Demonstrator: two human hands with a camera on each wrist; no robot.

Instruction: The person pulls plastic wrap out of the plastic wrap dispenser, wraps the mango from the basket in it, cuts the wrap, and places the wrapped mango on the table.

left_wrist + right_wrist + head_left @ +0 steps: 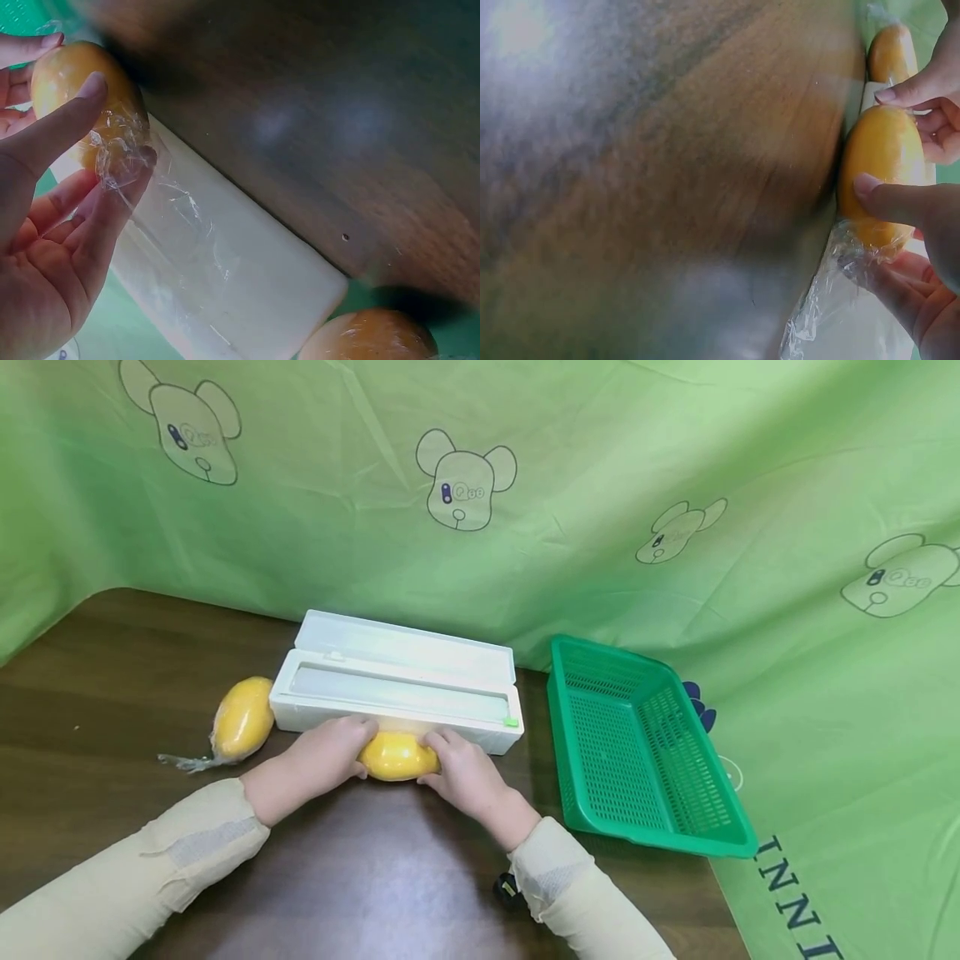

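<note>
Both hands hold a yellow mango (398,756) in front of a white cling film dispenser (360,714). My left hand (330,756) pinches its left end, thumb on the fruit; my right hand (471,779) grips the right end. Clear film (124,150) clings round the mango, crumpled at both ends, with loose film (806,315) trailing under the right fingers in the right wrist view. The dispenser's lid (408,647) stands raised at the back, showing the film roll (397,691) and a green slider (511,722). Left of the dispenser lies another wrapped mango (243,718), its film twisted into a tail.
A green plastic basket (660,840) stands on the right side of the brown wooden table (360,893). Dark blue objects (699,703) show behind it. A small black object (508,890) lies beside the right sleeve. Green printed cloth (555,560) hangs behind the table.
</note>
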